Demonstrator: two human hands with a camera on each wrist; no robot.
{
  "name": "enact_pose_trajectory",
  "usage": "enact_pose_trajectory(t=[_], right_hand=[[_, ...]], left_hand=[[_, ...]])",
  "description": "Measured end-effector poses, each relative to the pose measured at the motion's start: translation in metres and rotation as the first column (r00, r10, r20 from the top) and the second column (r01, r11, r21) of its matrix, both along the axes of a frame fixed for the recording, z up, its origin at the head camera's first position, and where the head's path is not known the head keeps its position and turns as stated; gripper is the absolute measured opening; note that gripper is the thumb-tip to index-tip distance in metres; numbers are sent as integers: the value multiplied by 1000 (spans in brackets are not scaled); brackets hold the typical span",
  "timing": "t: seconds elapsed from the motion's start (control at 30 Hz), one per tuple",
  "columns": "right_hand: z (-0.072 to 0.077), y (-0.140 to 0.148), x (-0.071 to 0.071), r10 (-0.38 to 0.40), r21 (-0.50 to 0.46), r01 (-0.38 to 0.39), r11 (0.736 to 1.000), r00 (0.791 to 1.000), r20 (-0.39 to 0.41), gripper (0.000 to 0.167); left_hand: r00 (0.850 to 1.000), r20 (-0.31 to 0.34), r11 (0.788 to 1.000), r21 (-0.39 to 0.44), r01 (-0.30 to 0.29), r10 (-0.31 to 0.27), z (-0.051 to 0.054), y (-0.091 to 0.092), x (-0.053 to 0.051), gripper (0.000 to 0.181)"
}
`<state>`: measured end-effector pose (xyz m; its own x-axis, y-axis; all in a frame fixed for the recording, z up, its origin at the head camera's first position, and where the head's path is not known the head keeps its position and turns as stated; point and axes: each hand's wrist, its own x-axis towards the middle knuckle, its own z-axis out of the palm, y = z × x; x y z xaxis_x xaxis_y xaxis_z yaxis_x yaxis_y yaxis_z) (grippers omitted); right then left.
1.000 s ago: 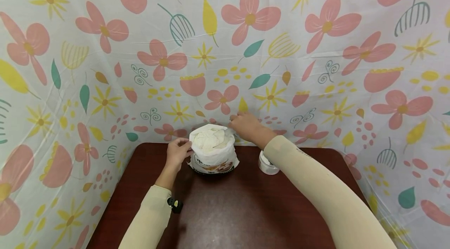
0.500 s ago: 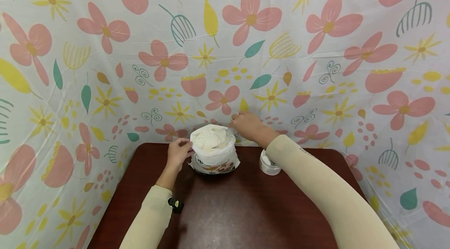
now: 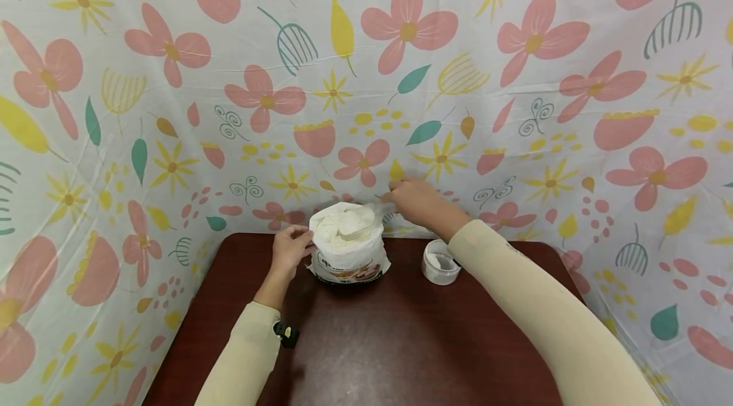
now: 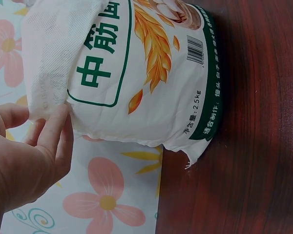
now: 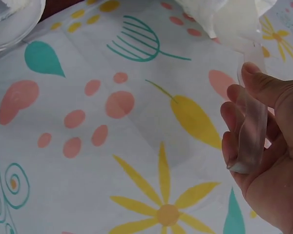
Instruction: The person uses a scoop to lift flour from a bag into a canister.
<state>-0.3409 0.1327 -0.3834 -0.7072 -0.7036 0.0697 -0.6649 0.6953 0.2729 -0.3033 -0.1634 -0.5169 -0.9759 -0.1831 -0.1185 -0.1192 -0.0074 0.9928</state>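
A white bag of flour point(image 3: 346, 259), its mouth folded open, stands upright at the back of the table with white flour point(image 3: 329, 229) inside. At its left rim my left hand point(image 3: 289, 250) pinches the bag's edge between thumb and fingers, as the left wrist view also shows. My right hand point(image 3: 422, 202) grips the handle of a translucent plastic scoop point(image 5: 253, 129), fingers curled round it. The scoop's head lies over the bag's mouth with what looks like flour in it. To the right of the bag, a round clear tub point(image 3: 441, 273) holds some white powder.
The dark red-brown table point(image 3: 366, 342) stretches toward me in front of the bag. A floral cloth point(image 3: 361, 107) hangs behind the table and along both sides. On the left wrist is a black strap device point(image 3: 286, 333).
My right hand has shifted slightly right, and the scoop's head has come up in the flour. More of the tub shows past the sleeve. My left hand keeps its hold on the rim.
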Motion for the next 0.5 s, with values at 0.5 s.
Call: enact_pose_trajectory(t=[0.5], right_hand=[[-33,31,3,19,-307,-15,952,1000,10,37]], left_hand=[[1000,2,1000,4,4,-4,1,0,0,27]])
